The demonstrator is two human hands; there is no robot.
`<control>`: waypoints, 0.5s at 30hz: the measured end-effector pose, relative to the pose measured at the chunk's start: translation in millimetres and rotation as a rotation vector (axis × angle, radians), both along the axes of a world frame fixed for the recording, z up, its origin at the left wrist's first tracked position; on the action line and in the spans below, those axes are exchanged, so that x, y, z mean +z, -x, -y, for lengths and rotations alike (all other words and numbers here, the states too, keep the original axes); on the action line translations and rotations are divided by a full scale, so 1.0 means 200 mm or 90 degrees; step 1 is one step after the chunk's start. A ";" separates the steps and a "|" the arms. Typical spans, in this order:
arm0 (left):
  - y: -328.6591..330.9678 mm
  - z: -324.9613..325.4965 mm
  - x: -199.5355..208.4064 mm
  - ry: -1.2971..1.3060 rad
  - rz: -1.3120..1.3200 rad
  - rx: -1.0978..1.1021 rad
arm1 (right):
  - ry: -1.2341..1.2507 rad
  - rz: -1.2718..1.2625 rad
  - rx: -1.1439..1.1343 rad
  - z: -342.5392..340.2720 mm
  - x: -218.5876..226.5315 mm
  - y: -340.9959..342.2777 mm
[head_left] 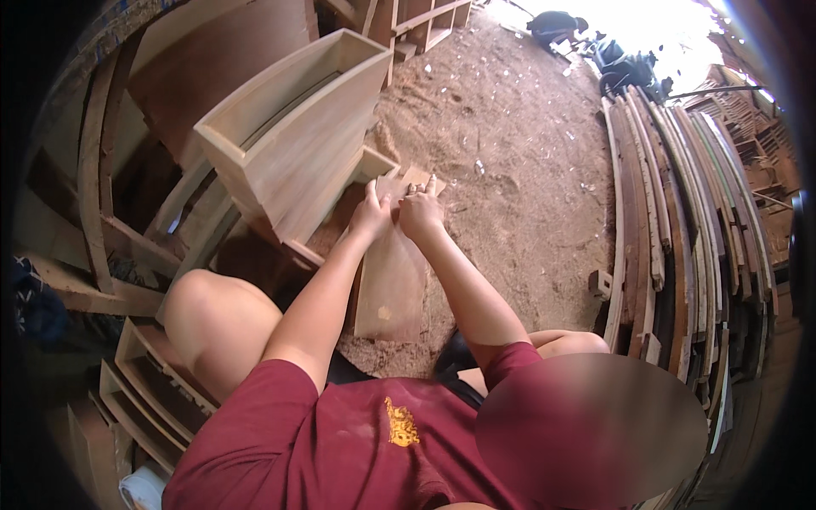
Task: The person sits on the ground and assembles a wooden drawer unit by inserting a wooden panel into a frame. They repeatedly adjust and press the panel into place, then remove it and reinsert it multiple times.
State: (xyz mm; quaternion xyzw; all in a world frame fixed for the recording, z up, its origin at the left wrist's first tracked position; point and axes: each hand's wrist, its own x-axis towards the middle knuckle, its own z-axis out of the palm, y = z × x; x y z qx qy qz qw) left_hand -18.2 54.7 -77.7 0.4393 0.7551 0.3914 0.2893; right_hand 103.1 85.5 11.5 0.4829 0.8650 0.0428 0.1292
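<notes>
A flat wooden board [389,293] lies lengthwise between my legs, its near end resting low over the sawdust. My left hand [371,214] is closed on the board's left edge toward the far end. Close beside it, my right hand [421,210] presses on the far part of the board with its fingers bent. What the right fingers hold, if anything, is hidden. A lighter tan piece [416,176] shows just beyond my right fingers; whether it is part of the board I cannot tell.
A tall open wooden drawer box [319,140] stands to the left on a wooden frame. Stacked long planks [654,229] line the right side. Sawdust [501,204] covers the ground. More drawer pieces [157,382] sit at lower left, and dark bundles [629,68] lie far off.
</notes>
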 end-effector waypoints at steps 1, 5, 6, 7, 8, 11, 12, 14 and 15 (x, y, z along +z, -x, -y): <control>0.04 0.02 -0.01 -0.004 0.002 0.010 | 0.008 0.029 0.017 0.10 0.05 0.02; 0.02 0.02 0.03 -0.005 0.012 0.019 | -0.075 -0.027 0.038 0.28 -0.12 -0.08; 0.02 0.03 0.01 -0.007 0.012 0.021 | -0.065 -0.040 0.026 0.27 -0.08 -0.07; 0.03 0.02 0.00 -0.005 0.008 0.023 | -0.054 -0.053 0.014 0.23 -0.04 -0.03; 0.04 0.01 0.00 -0.006 0.002 0.022 | -0.045 -0.067 -0.001 0.18 -0.01 -0.01; 0.00 -0.02 0.01 -0.001 -0.005 0.006 | -0.013 -0.096 -0.043 -0.04 -0.03 -0.02; -0.01 -0.02 0.02 0.004 -0.004 0.004 | 0.002 -0.083 -0.052 -0.07 -0.03 -0.03; -0.01 0.00 0.04 0.000 0.012 0.002 | -0.016 -0.105 -0.025 0.03 -0.07 -0.09; 0.00 0.01 0.04 -0.003 0.020 0.006 | -0.027 -0.115 -0.006 0.11 -0.08 -0.12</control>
